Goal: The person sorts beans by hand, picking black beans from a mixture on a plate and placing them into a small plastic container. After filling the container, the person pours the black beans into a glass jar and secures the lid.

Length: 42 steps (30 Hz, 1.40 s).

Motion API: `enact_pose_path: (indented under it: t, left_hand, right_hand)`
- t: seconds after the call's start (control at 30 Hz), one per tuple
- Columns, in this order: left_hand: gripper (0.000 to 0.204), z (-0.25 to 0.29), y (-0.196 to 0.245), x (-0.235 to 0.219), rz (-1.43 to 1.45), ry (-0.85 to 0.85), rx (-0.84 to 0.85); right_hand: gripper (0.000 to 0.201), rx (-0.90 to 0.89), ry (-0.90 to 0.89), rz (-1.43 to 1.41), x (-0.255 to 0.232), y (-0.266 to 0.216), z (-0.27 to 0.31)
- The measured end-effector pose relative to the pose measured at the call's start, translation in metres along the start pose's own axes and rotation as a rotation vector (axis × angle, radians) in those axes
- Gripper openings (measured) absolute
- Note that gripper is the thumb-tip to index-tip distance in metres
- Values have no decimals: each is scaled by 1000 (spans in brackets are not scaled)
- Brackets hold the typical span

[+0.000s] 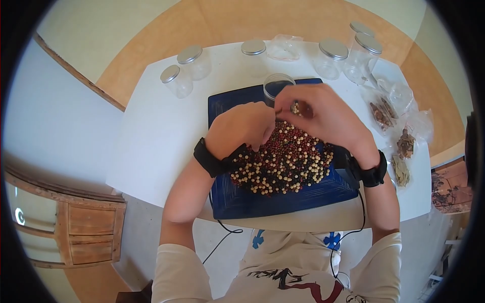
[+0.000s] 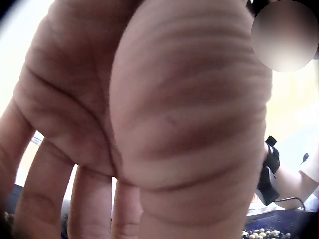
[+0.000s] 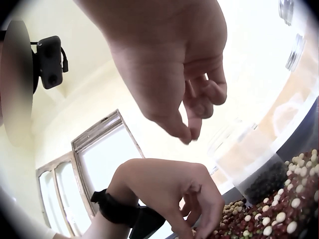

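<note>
over the blue tray (image 1: pixel 273 207), your two hands sit close together, mixed beans (image 1: pixel 283 177) heaped just below and on your near side of the grip. your right hand (image 1: pixel 326 108) has thumb and forefinger about tip to tip; can't tell if a bean's between. your left hand (image 1: pixel 242 126) points bent fingers down at the heap; can't tell what they pinch. open jar (image 1: pixel 278 87) of dark beans (image 3: pixel 269 179) stands just beyond the fingertips.
</note>
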<state>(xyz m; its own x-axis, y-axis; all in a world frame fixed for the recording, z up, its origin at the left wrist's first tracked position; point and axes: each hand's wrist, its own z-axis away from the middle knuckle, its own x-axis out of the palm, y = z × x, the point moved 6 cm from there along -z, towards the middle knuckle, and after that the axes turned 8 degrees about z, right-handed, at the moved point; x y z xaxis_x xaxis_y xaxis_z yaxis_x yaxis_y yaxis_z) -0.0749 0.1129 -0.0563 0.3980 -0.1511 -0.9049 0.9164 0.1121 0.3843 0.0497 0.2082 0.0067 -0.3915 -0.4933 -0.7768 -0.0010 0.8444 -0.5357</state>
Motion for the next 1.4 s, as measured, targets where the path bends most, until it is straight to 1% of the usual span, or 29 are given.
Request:
enact_pose_path:
  t: [0.03, 0.07, 0.13, 0.23, 0.27, 0.3, 0.33, 0.4, 0.43, 0.57, 0.63, 0.7, 0.73, 0.8, 0.83, 0.87, 0.93, 0.97, 1.03, 1.07, 1.13, 1.27, 1.33, 1.4]
  left_hand:
    - [8, -1, -1, 1, 7, -29, -1]
    - [9, -1, -2, -1, 49, 14, 11]
    - [10, 0, -1, -5, 91, 58, 23]
    - [16, 3, 1, -11, -20, 64, -48]
    - [20, 2, 2, -9, -8, 30, -30]
    - [24, 1, 3, -8, 5, -5, -11]
    - [24, -2, 3, -6, 6, -5, -12]
    - [27, -6, -2, 0, 26, -43, -67]
    - [27, -6, -1, 0, 26, -43, -67]
    - [26, 0, 8, -14, 67, 17, -52]
    - [24, 3, 5, -20, 92, 41, -39]
    - [18, 1, 0, -27, 154, -6, 48]
    - [18, 1, -3, -32, 154, -8, 49]
    - [14, 3, 0, -47, 242, 48, 156]
    - [13, 7, 3, -58, 213, 137, 200]
    - [13, 10, 11, -65, 212, 136, 200]
    - [10, 16, 23, -89, 242, 359, 141]
    - [10, 14, 24, -88, 242, 360, 140]
    - [8, 14, 31, -99, 273, 631, 205]
    - [8, 10, 31, -95, 272, 636, 203]
    - [10, 5, 31, -89, 272, 759, 268]
    - [9, -5, 27, -79, 205, 745, 236]
    - [9, -6, 24, -78, 161, 734, 191]
    - [9, -6, 23, -77, 159, 742, 193]
  right_hand:
    - [13, -64, -119, -45, 8, -3, 1]
    - [13, -63, -118, -46, 12, -1, 2]
    - [11, -159, -215, -114, 29, -2, 6]
    - [10, -188, -258, -77, 45, 1, 10]
    - [10, -189, -259, -76, 46, 0, 11]
    - [13, -169, -295, -24, 51, 0, 12]
    - [17, -148, -331, 28, 55, 1, 14]
    - [16, -154, -343, 54, 63, 2, 16]
    - [16, -161, -354, 80, 66, 2, 17]
    - [17, -158, -379, 83, 75, 3, 20]
    - [10, -216, -281, 64, 79, 5, 20]
    - [10, -231, -269, 73, 79, 4, 20]
    - [10, -246, -257, 83, 79, 2, 20]
    - [10, -242, -252, 87, 80, 1, 20]
    - [9, -238, -247, 92, 80, 1, 20]
    - [9, -237, -246, 92, 81, 1, 20]
    - [7, -232, -259, 81, 84, 4, 20]
    - [7, -232, -260, 81, 85, 4, 20]
    - [6, -244, -235, 65, 84, 3, 20]
    - [6, -248, -237, 66, 84, 2, 20]
    - [6, -252, -245, 62, 83, 1, 20]
    - [7, -242, -266, 57, 83, 1, 19]
    - [10, -230, -292, 87, 81, -2, 18]
    - [10, -243, -271, 84, 81, -1, 18]
